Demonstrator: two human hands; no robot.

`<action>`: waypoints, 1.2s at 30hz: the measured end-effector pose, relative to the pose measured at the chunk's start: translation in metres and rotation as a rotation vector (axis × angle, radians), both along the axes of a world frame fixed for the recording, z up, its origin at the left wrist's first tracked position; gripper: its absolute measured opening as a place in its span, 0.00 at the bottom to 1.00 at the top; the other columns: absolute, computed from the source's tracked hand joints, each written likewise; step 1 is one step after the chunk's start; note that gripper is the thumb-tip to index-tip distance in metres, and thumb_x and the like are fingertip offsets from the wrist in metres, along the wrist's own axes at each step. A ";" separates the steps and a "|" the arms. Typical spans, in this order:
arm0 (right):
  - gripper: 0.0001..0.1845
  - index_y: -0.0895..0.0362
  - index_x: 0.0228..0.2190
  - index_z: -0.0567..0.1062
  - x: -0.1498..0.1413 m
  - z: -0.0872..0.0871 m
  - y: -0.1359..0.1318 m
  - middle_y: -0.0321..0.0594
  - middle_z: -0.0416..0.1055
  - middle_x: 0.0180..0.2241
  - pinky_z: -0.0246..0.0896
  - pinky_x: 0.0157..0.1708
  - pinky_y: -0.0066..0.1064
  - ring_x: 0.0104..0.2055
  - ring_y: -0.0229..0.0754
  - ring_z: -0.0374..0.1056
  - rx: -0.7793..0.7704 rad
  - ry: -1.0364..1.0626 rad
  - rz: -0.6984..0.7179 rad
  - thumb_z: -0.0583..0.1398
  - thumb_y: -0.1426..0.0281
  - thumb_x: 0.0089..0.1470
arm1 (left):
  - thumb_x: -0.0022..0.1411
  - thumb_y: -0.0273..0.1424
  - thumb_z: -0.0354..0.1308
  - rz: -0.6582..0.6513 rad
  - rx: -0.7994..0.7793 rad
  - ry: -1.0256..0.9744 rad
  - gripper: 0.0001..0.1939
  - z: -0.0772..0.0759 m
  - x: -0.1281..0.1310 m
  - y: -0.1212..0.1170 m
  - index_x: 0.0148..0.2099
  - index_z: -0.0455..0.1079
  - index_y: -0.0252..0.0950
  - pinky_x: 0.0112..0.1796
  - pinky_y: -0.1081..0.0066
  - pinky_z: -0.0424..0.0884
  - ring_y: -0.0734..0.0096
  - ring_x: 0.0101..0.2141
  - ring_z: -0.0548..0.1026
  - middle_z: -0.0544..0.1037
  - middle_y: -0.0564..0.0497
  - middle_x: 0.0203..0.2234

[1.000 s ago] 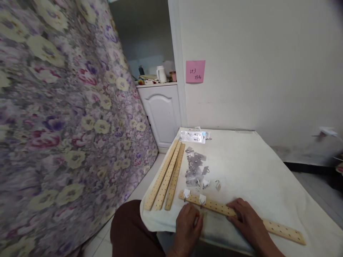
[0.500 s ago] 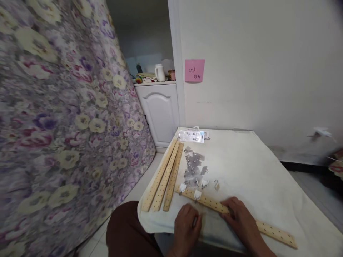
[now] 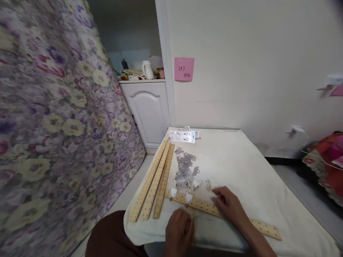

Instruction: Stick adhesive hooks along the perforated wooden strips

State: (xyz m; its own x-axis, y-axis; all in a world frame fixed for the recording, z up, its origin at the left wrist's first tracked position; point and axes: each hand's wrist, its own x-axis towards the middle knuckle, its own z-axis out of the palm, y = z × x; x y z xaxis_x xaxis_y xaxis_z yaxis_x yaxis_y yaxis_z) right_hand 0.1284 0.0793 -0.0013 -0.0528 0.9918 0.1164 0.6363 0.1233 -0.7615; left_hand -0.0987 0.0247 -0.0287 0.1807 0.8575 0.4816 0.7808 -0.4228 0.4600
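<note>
A perforated wooden strip (image 3: 205,206) lies slantwise across the near part of the table, two white adhesive hooks (image 3: 189,198) on its left end. My right hand (image 3: 227,203) is over the strip's middle, thumb and fingers apart, fingertips beside a loose hook (image 3: 208,185) on the cloth. In front of the strip, near the table edge, my left hand (image 3: 179,226) is curled closed; what it holds, if anything, is hidden. Another white hook (image 3: 196,184) lies just behind the strip, beside a heap of hooks with clear backings (image 3: 184,167).
Three more perforated wooden strips (image 3: 150,182) lie along the table's left side. Clear packaging with hooks (image 3: 181,136) sits at the back left of the cloth-covered table (image 3: 227,157). A flowered curtain (image 3: 61,117) hangs at left; a wall stands behind.
My right hand has lifted off the wooden strip and reached forward towards the loose hook. My left hand stays curled near the edge. The camera view has turned slightly right.
</note>
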 end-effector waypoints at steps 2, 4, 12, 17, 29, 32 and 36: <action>0.16 0.57 0.42 0.72 -0.005 0.000 0.015 0.41 0.69 0.36 0.62 0.36 0.33 0.32 0.41 0.67 0.036 -0.036 -0.019 0.55 0.68 0.50 | 0.62 0.27 0.51 -0.003 -0.007 0.000 0.07 0.000 0.000 0.000 0.30 0.63 0.39 0.30 0.72 0.64 0.69 0.30 0.69 0.69 0.52 0.26; 0.18 0.55 0.44 0.71 -0.013 -0.001 0.026 0.40 0.68 0.38 0.61 0.36 0.32 0.33 0.40 0.67 0.056 -0.087 -0.030 0.56 0.67 0.49 | 0.62 0.27 0.51 -0.007 -0.013 0.001 0.07 -0.001 0.000 0.000 0.30 0.63 0.39 0.31 0.72 0.64 0.69 0.31 0.69 0.69 0.51 0.26; 0.14 0.58 0.36 0.75 -0.011 -0.003 0.036 0.37 0.68 0.26 0.59 0.32 0.31 0.29 0.41 0.65 0.023 0.025 -0.088 0.57 0.66 0.47 | 0.63 0.28 0.50 -0.024 0.003 0.009 0.08 -0.002 -0.001 0.000 0.31 0.64 0.39 0.31 0.71 0.64 0.69 0.30 0.69 0.69 0.52 0.26; 0.15 0.58 0.36 0.75 0.000 0.004 0.019 0.34 0.68 0.23 0.57 0.28 0.30 0.27 0.40 0.63 -0.064 0.255 -0.064 0.58 0.65 0.46 | 0.63 0.29 0.50 -0.032 -0.018 -0.039 0.08 0.004 -0.001 0.000 0.30 0.64 0.39 0.31 0.72 0.65 0.69 0.30 0.69 0.70 0.52 0.26; 0.23 0.56 0.36 0.75 -0.009 0.033 -0.036 0.39 0.74 0.29 0.62 0.28 0.30 0.30 0.42 0.67 -0.262 0.659 0.111 0.65 0.55 0.40 | 0.60 0.39 0.54 -0.107 -0.549 -0.784 0.15 0.042 0.047 -0.011 0.46 0.66 0.37 0.29 0.72 0.67 0.72 0.27 0.70 0.72 0.53 0.27; 0.23 0.56 0.37 0.76 -0.009 0.033 -0.046 0.40 0.74 0.30 0.62 0.28 0.31 0.29 0.41 0.66 -0.284 0.688 0.147 0.65 0.56 0.40 | 0.57 0.43 0.57 -0.120 -0.689 -1.027 0.19 0.041 0.055 -0.005 0.45 0.66 0.35 0.26 0.74 0.65 0.76 0.23 0.69 0.71 0.54 0.26; 0.20 0.57 0.39 0.75 -0.008 0.029 -0.053 0.38 0.74 0.28 0.60 0.27 0.30 0.26 0.39 0.65 -0.320 0.628 0.196 0.63 0.60 0.43 | 0.49 0.43 0.64 -0.107 -0.720 -1.138 0.25 0.039 0.057 -0.004 0.45 0.66 0.36 0.25 0.75 0.64 0.76 0.23 0.70 0.71 0.55 0.28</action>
State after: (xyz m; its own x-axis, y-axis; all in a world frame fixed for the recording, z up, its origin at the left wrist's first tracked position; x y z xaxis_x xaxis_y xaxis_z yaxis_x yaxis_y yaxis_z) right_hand 0.1207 0.0264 0.0277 -0.2512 0.9616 -0.1107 0.0565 -0.0996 -0.9934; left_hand -0.0414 0.0209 0.0099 0.0670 0.9879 -0.1398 -0.1999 0.1505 0.9682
